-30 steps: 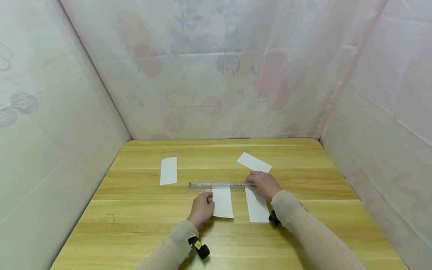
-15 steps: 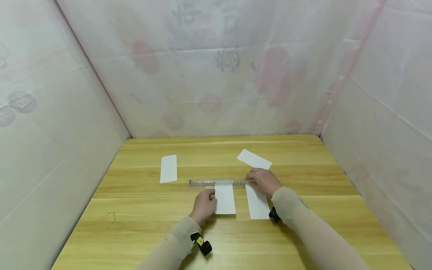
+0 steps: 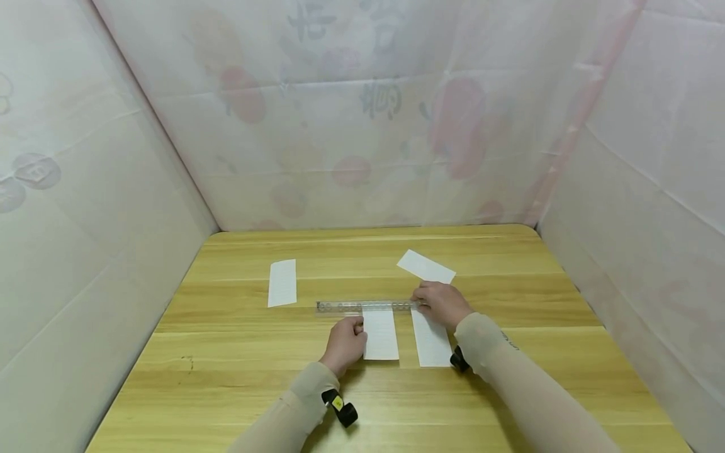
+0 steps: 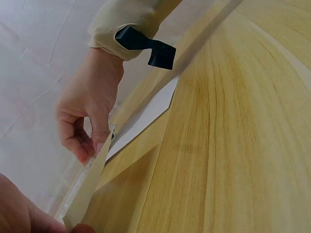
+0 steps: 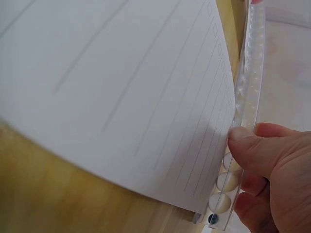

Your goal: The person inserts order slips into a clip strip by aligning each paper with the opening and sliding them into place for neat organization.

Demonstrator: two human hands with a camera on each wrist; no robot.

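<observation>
My left hand pinches the left edge of a white lined paper slip in the head view. The slip's far edge lies at a clear plastic ruler with a row of round circles. My right hand grips the ruler's right end, thumb on its face and fingers behind, as the right wrist view shows. A second slip extends below that hand, partly hidden by it. In the left wrist view the held slip tilts up off the table, its far edge against the ruler.
Another white slip lies at the back left of the wooden table. A further one lies slanted just behind my right hand. Cloth-covered walls stand round the back and sides. Each wrist wears a black camera.
My left hand has slid the held slip slightly right along the ruler, towards the second slip. My right hand keeps its grip on the ruler's end. The head view has tilted slightly.
</observation>
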